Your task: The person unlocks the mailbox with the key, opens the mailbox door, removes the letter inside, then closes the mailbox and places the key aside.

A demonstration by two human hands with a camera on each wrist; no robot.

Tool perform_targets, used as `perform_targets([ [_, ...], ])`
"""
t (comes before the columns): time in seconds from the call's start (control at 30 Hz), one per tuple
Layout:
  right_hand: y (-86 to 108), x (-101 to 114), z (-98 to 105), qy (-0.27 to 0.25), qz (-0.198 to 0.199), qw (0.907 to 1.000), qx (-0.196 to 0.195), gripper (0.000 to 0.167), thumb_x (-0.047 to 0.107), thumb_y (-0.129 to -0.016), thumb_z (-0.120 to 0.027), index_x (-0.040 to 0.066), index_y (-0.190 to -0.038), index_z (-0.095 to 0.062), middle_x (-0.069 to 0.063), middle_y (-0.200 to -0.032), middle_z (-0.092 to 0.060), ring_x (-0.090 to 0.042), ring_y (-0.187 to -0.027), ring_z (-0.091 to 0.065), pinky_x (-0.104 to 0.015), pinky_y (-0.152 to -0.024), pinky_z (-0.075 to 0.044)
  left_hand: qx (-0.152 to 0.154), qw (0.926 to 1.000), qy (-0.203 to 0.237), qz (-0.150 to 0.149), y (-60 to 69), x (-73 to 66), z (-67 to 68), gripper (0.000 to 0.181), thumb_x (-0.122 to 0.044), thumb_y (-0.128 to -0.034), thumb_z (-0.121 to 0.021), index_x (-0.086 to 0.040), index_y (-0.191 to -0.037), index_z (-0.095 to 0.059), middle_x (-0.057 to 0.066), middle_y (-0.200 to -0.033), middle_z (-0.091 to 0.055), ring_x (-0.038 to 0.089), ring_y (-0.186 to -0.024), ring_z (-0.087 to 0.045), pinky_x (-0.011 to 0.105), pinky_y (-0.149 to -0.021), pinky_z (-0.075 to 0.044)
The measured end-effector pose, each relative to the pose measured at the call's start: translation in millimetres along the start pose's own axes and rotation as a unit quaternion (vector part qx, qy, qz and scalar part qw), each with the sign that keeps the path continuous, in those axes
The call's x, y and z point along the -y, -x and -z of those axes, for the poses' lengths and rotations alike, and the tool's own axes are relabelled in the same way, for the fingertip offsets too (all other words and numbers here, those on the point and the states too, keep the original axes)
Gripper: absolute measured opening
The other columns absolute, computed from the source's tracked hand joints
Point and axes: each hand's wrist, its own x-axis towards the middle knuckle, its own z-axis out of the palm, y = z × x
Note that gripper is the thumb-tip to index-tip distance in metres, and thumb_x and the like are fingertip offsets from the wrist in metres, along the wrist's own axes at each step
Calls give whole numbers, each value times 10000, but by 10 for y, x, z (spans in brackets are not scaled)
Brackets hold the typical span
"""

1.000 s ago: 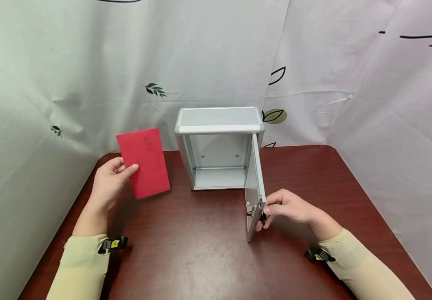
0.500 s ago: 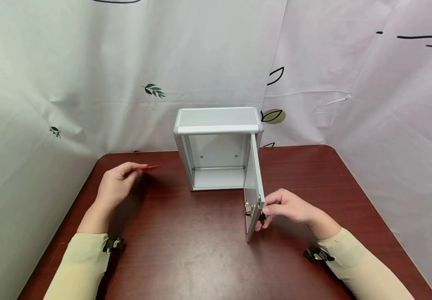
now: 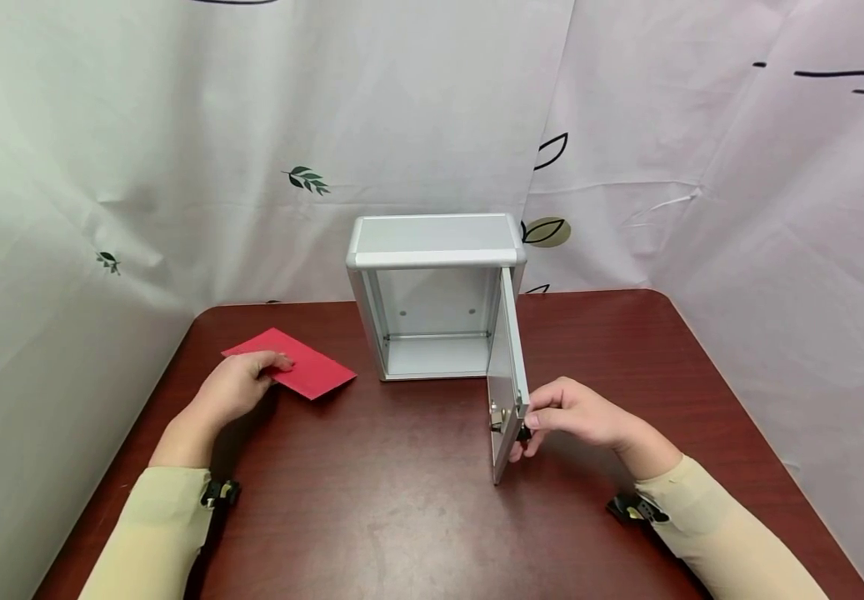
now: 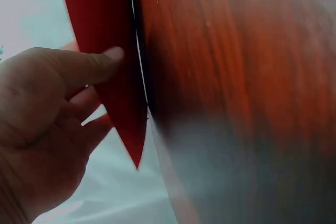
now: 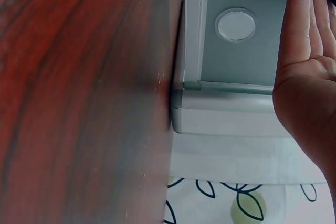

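Note:
My left hand pinches a red envelope by its left side. In the left wrist view the thumb lies across the near face of the envelope, with fingers behind it. The envelope is nearly flat, low over the table at left. A silver metal box stands at the back centre, its door swung wide toward me. At the door's free edge my right hand pinches a black-headed key; its fingertips are partly hidden. A metal lock shows on the door's inner face.
The dark red wooden table carries the box near its back edge. White patterned cloth hangs behind and at both sides. The open door juts forward between the box and my right hand.
My left hand has lowered the envelope and turned it from facing me, through edge-on, to nearly flat over the table. The right hand, door and box have stayed put.

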Motion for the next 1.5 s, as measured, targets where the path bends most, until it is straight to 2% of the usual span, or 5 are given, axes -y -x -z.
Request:
perform_targets([
  [0.33,11,-7,14,70,-48,10000,-28,250,-63,-1092,-528,-158,-1148,-752,-322,-991,-784,-321,-969,-828,-471,-823,-687,708,9964,-440,135,2,58,6,330,179,-871,-747,6,-1147,-795,221,-1237,-769,481,-1234,-687,661,-1042,-553],
  [0.7,11,-6,18,89,-117,9999,-69,253,-56,-1091,-532,-155,-1153,-755,-320,-990,-785,-347,-965,-826,-469,-822,-687,909,9942,-479,327,5,42,8,395,144,-855,-676,52,-1227,-774,273,-1308,-735,515,-1278,-653,677,-1061,-540],
  [0.97,-4,16,-1,62,-3,10000,-10,258,-80,-1091,-512,-181,-1165,-738,-345,-1000,-776,-383,-968,-822,-482,-825,-687,834,9943,-142,643,-36,-20,12,409,-61,-979,-788,86,-1351,-703,285,-1321,-718,512,-1271,-645,695,-1074,-520],
  [1.23,-4,0,0,24,-40,10000,-24,258,-74,-1090,-516,-175,-1171,-740,-345,-989,-774,-355,-970,-825,-472,-822,-687,270,9940,762,732,-129,-305,133,563,-303,-1109,-720,-26,-1578,-575,237,-1515,-639,492,-1372,-620,692,-1137,-487],
  [1.5,4,-11,15,59,-68,10000,-8,257,-51,-1100,-525,-161,-1170,-747,-332,-989,-779,-353,-969,-826,-510,-815,-685,-980,9808,1682,-99,-321,-768,207,511,-310,-1143,-677,-164,-1622,-578,70,-1591,-624,342,-1434,-602,454,-1120,-556],
])
